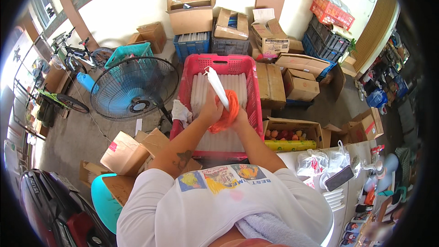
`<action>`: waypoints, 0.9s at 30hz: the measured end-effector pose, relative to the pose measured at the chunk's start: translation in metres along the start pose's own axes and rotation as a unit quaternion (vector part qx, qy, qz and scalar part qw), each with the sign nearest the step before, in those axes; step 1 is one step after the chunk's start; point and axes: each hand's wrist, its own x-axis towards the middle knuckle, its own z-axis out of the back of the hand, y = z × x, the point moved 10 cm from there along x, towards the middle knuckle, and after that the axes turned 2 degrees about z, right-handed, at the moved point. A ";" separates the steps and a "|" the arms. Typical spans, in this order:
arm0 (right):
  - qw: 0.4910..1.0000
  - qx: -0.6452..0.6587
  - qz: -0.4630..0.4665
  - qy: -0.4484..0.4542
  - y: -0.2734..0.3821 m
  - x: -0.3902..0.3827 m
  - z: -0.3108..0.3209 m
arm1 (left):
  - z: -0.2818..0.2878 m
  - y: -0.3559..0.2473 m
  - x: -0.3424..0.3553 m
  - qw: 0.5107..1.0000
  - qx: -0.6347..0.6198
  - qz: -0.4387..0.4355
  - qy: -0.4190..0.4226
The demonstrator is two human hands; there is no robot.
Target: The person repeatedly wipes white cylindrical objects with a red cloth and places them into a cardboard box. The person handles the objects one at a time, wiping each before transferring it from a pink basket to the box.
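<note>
My left hand point(210, 112) is closed round a white candle-like stick point(217, 87), held tilted over a red plastic crate point(251, 82). My right hand point(238, 119) grips a loose skein of orange string point(225, 121) at the stick's lower part, close beside my left hand; some of its fingers are hidden. The crate holds rows of long white candles point(238, 89) directly beneath both hands. A crumpled white cloth point(182, 112) hangs over the crate's left rim.
A standing fan point(132, 91) is at the left, with bicycles point(68, 98) behind. Cardboard boxes point(299, 84) and stacked crates surround the red crate. A low box of round colourful objects point(292, 135) sits right. At lower right, a pale table point(290, 160) carries plastic bags and a phone point(339, 177).
</note>
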 end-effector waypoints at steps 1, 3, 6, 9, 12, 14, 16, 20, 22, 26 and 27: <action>0.998 -0.001 -0.004 -0.066 -0.003 0.002 0.018 | -0.021 0.022 -0.008 0.989 -0.080 0.087 0.093; 0.998 0.022 -0.014 -0.057 -0.012 0.008 0.029 | -0.041 0.035 -0.029 0.960 -0.199 0.150 0.128; 0.997 -0.019 0.012 -0.076 -0.020 0.010 0.057 | -0.040 0.044 -0.043 0.943 -0.271 0.190 0.040; 0.879 -0.451 0.152 -0.039 0.004 0.006 0.055 | -0.031 0.047 -0.037 0.905 -0.360 0.228 0.003; 0.772 -0.630 0.074 0.043 0.008 0.001 0.045 | -0.012 0.067 -0.031 0.856 -0.367 0.362 0.032; 0.845 -0.530 0.034 0.055 0.022 -0.009 0.032 | 0.015 0.074 -0.023 0.881 -0.274 0.387 0.008; 0.951 -0.299 0.069 0.041 0.046 -0.027 0.009 | 0.027 0.081 -0.031 0.895 -0.124 0.428 0.018; 0.802 -0.493 0.320 0.106 0.057 -0.056 -0.086 | -0.022 0.007 -0.029 0.987 -0.032 0.084 0.136; 0.568 -0.651 0.497 0.087 0.059 -0.080 -0.132 | -0.045 0.008 -0.046 0.973 -0.013 0.123 0.196; 0.631 -0.681 0.369 0.028 0.085 -0.034 -0.119 | -0.043 0.027 -0.082 0.903 0.050 0.338 0.259; 0.627 -0.716 0.301 0.057 0.081 -0.020 -0.111 | -0.036 0.023 -0.083 0.898 0.067 0.342 0.268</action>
